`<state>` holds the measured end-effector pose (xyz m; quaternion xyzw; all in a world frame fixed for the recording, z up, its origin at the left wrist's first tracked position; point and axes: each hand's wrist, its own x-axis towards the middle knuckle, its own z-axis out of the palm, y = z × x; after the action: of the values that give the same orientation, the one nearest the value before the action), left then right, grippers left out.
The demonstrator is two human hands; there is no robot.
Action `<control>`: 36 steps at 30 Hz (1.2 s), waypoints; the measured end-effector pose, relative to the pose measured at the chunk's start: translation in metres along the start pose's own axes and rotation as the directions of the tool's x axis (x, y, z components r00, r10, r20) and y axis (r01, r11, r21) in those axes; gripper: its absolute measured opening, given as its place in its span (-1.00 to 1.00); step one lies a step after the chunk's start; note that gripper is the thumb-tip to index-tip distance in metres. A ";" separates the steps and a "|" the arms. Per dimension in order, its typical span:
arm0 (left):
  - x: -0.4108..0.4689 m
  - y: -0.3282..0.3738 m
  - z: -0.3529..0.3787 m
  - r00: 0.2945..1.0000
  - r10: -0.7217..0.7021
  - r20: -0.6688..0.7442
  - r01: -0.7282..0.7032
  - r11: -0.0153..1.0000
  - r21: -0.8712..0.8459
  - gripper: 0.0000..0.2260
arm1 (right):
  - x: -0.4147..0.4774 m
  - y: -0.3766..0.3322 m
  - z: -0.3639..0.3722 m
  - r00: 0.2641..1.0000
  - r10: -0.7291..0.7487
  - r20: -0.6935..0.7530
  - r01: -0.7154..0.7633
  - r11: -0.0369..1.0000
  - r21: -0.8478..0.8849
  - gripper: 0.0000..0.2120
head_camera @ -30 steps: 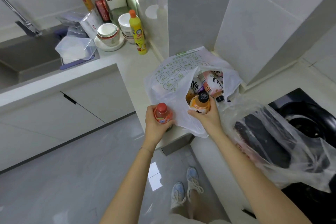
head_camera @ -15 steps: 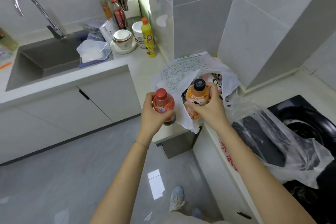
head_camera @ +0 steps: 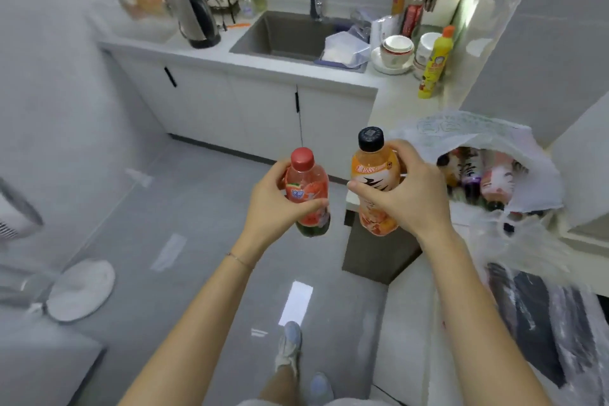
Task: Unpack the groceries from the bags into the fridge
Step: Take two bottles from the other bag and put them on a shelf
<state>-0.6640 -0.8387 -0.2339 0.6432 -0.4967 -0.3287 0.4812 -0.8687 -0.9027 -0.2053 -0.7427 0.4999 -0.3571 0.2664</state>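
The left bottle [head_camera: 309, 181] sits beside the right bottle [head_camera: 372, 171] at frame centre; the grocery bag [head_camera: 478, 135] lies on the counter [head_camera: 392, 102] at right.

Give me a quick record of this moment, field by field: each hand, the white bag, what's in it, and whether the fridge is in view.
Left hand: grips the red-capped bottle, upright
Right hand: grips the black-capped orange bottle, upright
White bag: open, lying on the counter, to the right of both hands
In bag: several more bottles; exact count unclear
Fridge: not in view
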 end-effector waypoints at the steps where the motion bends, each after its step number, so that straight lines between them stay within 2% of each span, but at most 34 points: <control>1: -0.012 0.003 -0.016 0.998 0.004 -0.057 -0.003 1.000 0.017 -0.41 | 0.001 -0.015 0.010 0.998 -0.042 0.035 0.042 0.999 0.013 -0.43; 4: -0.051 0.007 -0.065 0.976 0.003 -0.216 0.014 0.997 0.076 -0.43 | -0.002 -0.058 0.044 0.980 -0.144 0.140 0.124 0.982 0.140 -0.45; 7: -0.095 0.007 -0.116 0.925 0.007 -0.380 0.048 0.990 0.135 -0.45 | -0.012 -0.101 0.079 0.941 -0.252 0.227 0.198 0.952 0.235 -0.43; 11: -0.156 0.011 -0.176 0.843 -0.010 -0.538 0.128 0.975 0.183 -0.46 | -0.035 -0.161 0.127 0.857 -0.390 0.338 0.277 0.900 0.336 -0.36; 15: -0.216 0.009 -0.232 0.752 -0.011 -0.659 0.168 0.970 0.176 -0.45 | -0.068 -0.223 0.171 0.768 -0.493 0.409 0.308 0.844 0.439 -0.41; 18: -0.256 0.004 -0.267 0.695 -0.016 -0.719 0.189 0.969 0.161 -0.45 | -0.096 -0.264 0.197 0.713 -0.547 0.439 0.317 0.810 0.494 -0.38; 27: -0.391 -0.015 -0.389 0.562 -0.008 -0.827 0.220 0.965 0.140 -0.45 | -0.209 -0.393 0.285 0.586 -0.650 0.483 0.367 0.745 0.557 -0.47; 31: -0.444 -0.024 -0.443 0.514 0.010 -0.858 0.238 0.959 0.154 -0.38 | -0.260 -0.440 0.321 0.547 -0.678 0.491 0.372 0.722 0.583 -0.39; 36: -0.495 -0.034 -0.497 0.434 0.005 -0.901 0.241 0.963 0.121 -0.51 | -0.307 -0.493 0.359 0.505 -0.699 0.507 0.346 0.702 0.623 -0.43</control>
<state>-0.3487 -0.2185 -0.1340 0.8038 -0.1561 0.0874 0.5674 -0.3856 -0.4256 -0.1322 -0.8553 0.0022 -0.2081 0.4745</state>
